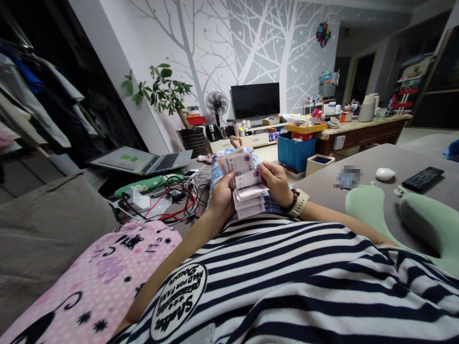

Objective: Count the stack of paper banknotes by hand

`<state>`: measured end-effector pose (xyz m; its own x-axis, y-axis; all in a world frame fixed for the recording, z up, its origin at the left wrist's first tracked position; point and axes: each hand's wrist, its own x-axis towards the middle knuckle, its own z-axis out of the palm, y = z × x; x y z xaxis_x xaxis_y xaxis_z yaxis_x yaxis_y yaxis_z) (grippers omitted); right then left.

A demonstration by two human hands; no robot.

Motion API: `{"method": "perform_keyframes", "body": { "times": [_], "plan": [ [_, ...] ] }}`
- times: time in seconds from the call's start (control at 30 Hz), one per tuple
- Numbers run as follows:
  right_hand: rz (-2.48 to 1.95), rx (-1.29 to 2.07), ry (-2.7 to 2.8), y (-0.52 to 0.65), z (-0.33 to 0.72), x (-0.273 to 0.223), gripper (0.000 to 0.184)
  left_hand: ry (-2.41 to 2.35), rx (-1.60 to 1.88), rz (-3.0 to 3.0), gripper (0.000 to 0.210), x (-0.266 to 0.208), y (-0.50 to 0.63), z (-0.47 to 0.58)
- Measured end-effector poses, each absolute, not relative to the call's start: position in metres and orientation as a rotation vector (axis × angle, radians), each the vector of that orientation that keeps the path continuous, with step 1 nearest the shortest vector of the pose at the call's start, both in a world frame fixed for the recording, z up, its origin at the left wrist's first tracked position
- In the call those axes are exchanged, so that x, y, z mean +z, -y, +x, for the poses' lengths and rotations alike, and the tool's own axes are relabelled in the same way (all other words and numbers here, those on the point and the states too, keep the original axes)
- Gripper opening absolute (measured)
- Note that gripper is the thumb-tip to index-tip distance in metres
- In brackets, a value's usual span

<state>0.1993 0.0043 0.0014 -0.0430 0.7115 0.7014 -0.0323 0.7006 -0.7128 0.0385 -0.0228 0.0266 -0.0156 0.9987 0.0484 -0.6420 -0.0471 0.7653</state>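
Both hands are together over my lap, above the blue checked trousers. My left hand (223,195) is closed round the left side of a stack of banknotes (241,164), its thumb lying on the front of the notes. My right hand (275,180) pinches the right edge of a purple-printed note from that stack, with a "5" showing on it. Below the upper notes, more pale notes (250,202) hang down in staggered layers between the hands. Fingers behind the stack are hidden. A watch (300,202) and a dark bracelet are on the right wrist.
Tangled cables (186,198) and an open laptop (139,160) lie at the left. A pink dotted blanket (118,267) is beside my left arm. On the sofa at the right are a remote control (423,178), a white case (385,174) and a green cushion (366,210).
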Motion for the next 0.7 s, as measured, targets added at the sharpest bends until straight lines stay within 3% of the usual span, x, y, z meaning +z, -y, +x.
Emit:
{"method": "perform_keyframes", "body": {
  "times": [0.3, 0.43, 0.57, 0.7],
  "plan": [
    [-0.583, 0.643, 1.581, -0.003, 0.198, 0.0, 0.09, -0.643, 1.55, 0.741, 0.048, 0.02, 0.015, 0.038],
    [-0.803, 0.335, 1.665, 0.006, 0.208, 0.007, 0.05, -0.658, 1.538, 0.765, 0.049, 0.021, 0.017, 0.035],
    [-1.025, -0.032, 1.787, 0.024, 0.213, 0.019, 0.07, -0.663, 1.555, 0.78, 0.049, 0.019, 0.016, 0.034],
    [-1.292, -0.209, 1.928, 0.046, 0.208, 0.033, 0.057, -0.654, 1.587, 0.803, 0.051, 0.016, 0.016, 0.035]
  ]
}}
